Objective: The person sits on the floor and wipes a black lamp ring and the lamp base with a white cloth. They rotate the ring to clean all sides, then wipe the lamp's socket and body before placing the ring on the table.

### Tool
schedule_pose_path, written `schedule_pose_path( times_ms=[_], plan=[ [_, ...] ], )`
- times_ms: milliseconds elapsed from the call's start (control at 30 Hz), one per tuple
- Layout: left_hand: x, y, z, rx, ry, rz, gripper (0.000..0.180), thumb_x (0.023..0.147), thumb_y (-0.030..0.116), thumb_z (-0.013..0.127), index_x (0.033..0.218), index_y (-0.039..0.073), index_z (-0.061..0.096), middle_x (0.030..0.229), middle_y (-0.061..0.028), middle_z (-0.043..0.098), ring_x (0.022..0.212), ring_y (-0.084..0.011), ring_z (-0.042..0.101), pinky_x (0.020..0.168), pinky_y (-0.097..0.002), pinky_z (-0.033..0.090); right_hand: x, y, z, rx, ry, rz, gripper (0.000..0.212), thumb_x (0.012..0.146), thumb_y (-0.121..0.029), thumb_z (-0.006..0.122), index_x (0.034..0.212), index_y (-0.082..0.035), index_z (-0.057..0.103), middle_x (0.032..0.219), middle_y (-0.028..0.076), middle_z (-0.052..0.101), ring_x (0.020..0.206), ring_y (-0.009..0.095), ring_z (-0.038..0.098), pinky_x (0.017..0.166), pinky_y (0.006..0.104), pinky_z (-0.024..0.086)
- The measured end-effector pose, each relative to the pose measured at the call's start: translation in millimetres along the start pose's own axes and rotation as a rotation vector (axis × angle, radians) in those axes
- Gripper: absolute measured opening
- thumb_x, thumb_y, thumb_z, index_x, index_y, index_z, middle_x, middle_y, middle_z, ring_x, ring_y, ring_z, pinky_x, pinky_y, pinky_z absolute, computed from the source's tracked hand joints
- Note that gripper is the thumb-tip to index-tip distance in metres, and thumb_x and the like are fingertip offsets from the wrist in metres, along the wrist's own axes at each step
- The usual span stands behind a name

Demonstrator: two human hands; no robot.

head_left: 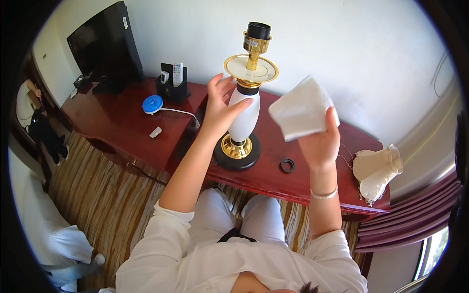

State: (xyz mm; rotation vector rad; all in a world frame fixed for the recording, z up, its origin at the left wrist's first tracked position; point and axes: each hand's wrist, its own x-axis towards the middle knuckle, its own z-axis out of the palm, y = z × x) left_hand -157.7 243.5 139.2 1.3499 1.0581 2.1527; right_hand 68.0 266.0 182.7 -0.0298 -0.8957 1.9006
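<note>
Upright on the red-brown desk [195, 105] stands a table lamp [244, 115] with a white body, gold fittings and a round black base. Its black bulb socket is bare on top, above a gold-rimmed disc. At the lamp's upper left is my left hand [223, 105], fingers apart and curved, the thumb in front of the white body. Whether it touches the lamp I cannot tell. A folded white cloth [305, 110] is gripped in my right hand [320, 146], raised to the right of the lamp. Below it, a black ring [287, 165] lies on the desk.
A cream lampshade [375, 168] rests at the desk's right end. Left of the lamp are a black holder with remotes [173, 83], a blue round device with a white cable [152, 104], a small white piece [155, 132] and a television [105, 46]. A person [44, 124] stands far left.
</note>
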Motion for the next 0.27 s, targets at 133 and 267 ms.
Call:
schedule_pose_path(
  times_ms=[133, 267],
  plan=[
    [20, -5, 19, 0.030, -0.121, -0.053, 0.081, 0.068, 0.008, 0.077, 0.130, 0.002, 0.027, 0.113, -0.0141, 0.056, 0.106, -0.0195, 0.054, 0.087, -0.0316, 0.046, 55, -10, 25, -0.222, -0.025, -0.140, 0.047, 0.097, -0.034, 0.036, 0.132, -0.003, 0.037, 0.132, 0.010, 0.044, 0.123, 0.025, 0.041, 0.102, 0.0413, 0.033],
    [29, -7, 22, 0.314, -0.204, -0.104, 0.076, 0.071, 0.014, 0.076, 0.131, 0.004, 0.030, 0.117, -0.0103, 0.058, 0.105, -0.0186, 0.055, 0.087, -0.0306, 0.046, 120, -6, 47, -0.274, -0.129, -0.096, 0.050, 0.096, -0.039, 0.040, 0.131, -0.003, 0.037, 0.128, 0.010, 0.046, 0.119, 0.027, 0.043, 0.102, 0.0437, 0.031]
  ],
)
